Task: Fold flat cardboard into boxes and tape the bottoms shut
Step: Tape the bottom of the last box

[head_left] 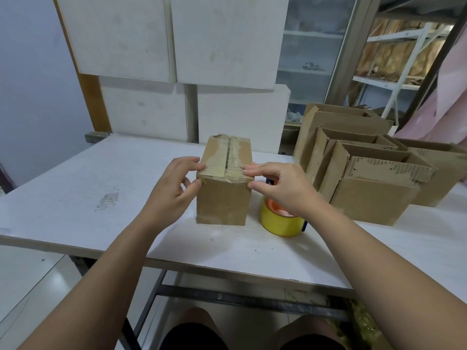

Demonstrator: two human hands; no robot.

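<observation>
1. Left hand [174, 188] and right hand [280, 188] pinch the box [222, 200] at its near top corners, fingers on top, thumbs on the front.
2. Brown corrugated box stands between the hands. Glossy, wrinkled tape [217, 157] covers its top seam.
3. Yellow roll [275, 221], orange core, lies under the right wrist.

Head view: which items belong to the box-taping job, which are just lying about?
Job: cardboard box, taped seam up, its near top edge pinched by left hand and right hand; yellow tape roll beside it; open boxes at right.
Lying about: white panels behind the table; shelving at back right.
</observation>
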